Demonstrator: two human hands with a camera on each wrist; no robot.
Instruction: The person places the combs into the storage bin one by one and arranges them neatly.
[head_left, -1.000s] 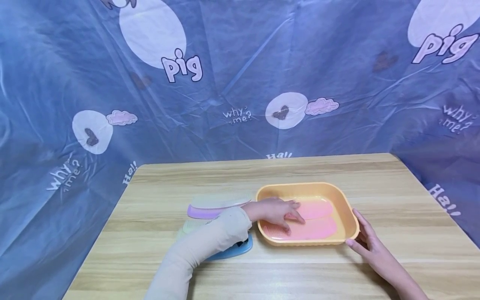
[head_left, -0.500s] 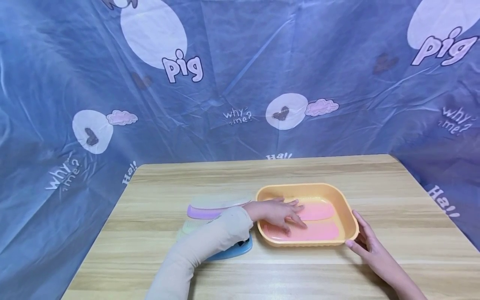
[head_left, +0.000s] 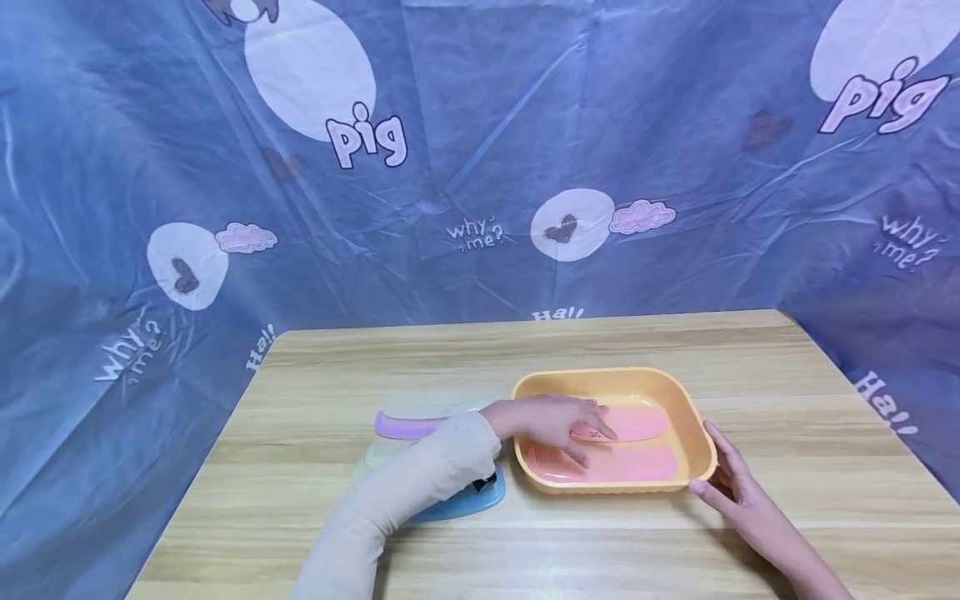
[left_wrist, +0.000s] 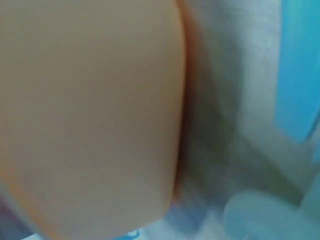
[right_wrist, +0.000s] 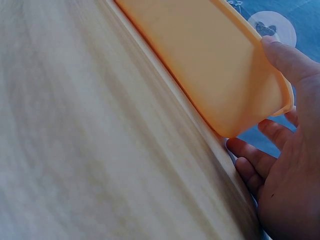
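Left hand [head_left: 551, 423] inside tray [head_left: 697, 433] — right hand [head_left: 738, 492] outside.

Orange tray [head_left: 697, 442] sits right of centre on the wooden table [head_left: 600, 342]. Its raised rim walls in two pink combs [head_left: 637, 458], so access is from above only. Left hand [head_left: 551, 421] already fills the tray's left half. Right hand [head_left: 738, 492] rests against the near-right corner, blocking that side. Just left of the tray, a cluster of combs, purple [head_left: 405, 427] and blue [head_left: 465, 500], lies under the left sleeve. Open tabletop behind the tray, along the near edge and far left. Blue printed sheet [head_left: 465, 167] closes off back and sides.
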